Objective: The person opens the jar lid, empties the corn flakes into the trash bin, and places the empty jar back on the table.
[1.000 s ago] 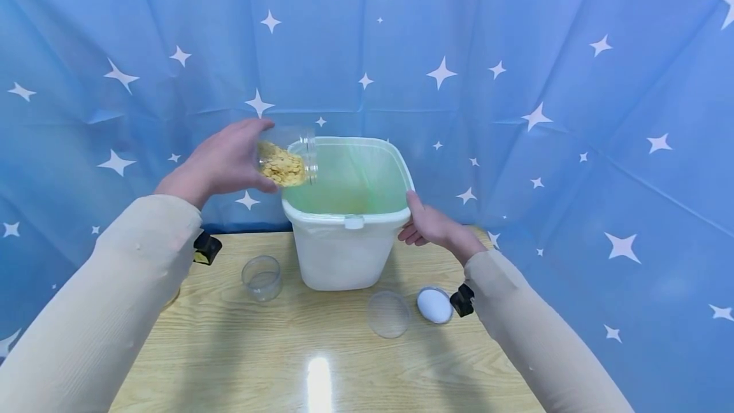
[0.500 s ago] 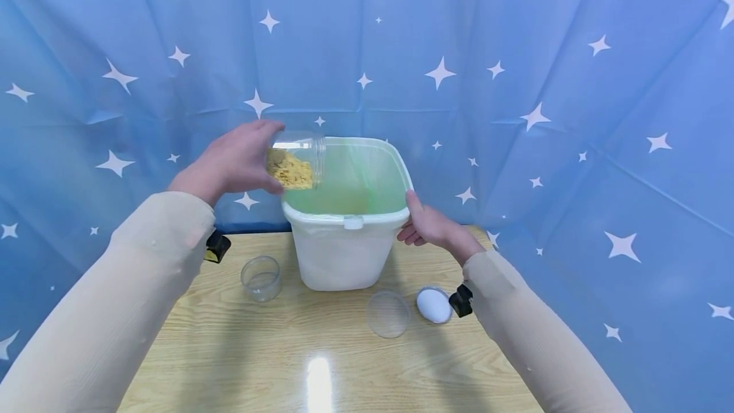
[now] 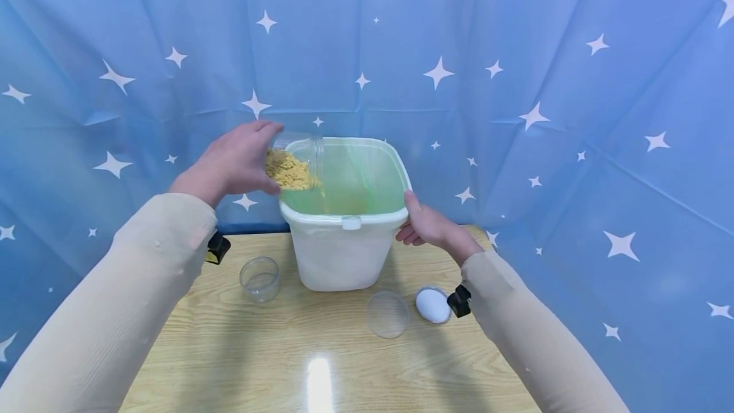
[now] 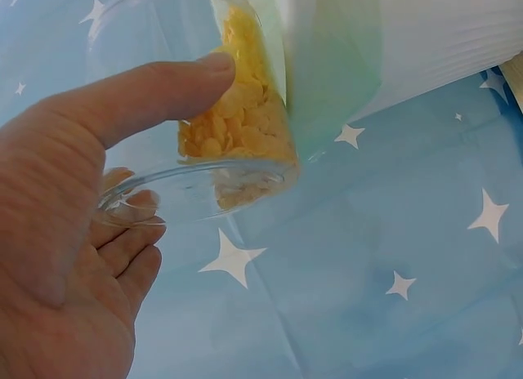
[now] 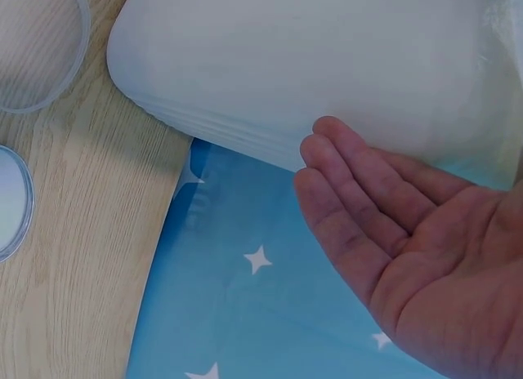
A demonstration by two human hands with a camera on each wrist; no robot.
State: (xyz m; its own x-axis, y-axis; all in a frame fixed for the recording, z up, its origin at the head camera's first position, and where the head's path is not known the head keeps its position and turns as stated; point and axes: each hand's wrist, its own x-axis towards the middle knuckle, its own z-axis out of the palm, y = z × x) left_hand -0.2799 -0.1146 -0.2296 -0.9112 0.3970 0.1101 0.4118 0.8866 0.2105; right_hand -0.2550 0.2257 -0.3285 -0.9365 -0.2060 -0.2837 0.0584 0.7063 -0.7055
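Observation:
My left hand (image 3: 232, 161) grips a clear jar (image 3: 298, 142) of yellow flakes (image 3: 287, 171), tipped on its side over the left rim of a white bin (image 3: 338, 253). A few yellow bits hang just past the jar's mouth, over the bin's greenish inside. The left wrist view has the thumb lying across the jar wall (image 4: 147, 36), flakes heaped along one side. My right hand (image 3: 427, 222) rests at the bin's right rim, thumb against the edge and the other fingers below. Those fingers (image 5: 351, 207) look loosely straight beside the bin wall in the right wrist view.
On the wooden table (image 3: 275, 362) stands a small clear cup (image 3: 260, 280) left of the bin. A clear round lid (image 3: 387, 315) lies in front, beside a small dish of white stuff (image 3: 433, 305). A blue star-patterned curtain (image 3: 504, 18) hangs behind.
My left hand has moved right, bringing the jar's mouth farther over the bin. Yellow bits now show outside the mouth. The right hand keeps its place at the rim.

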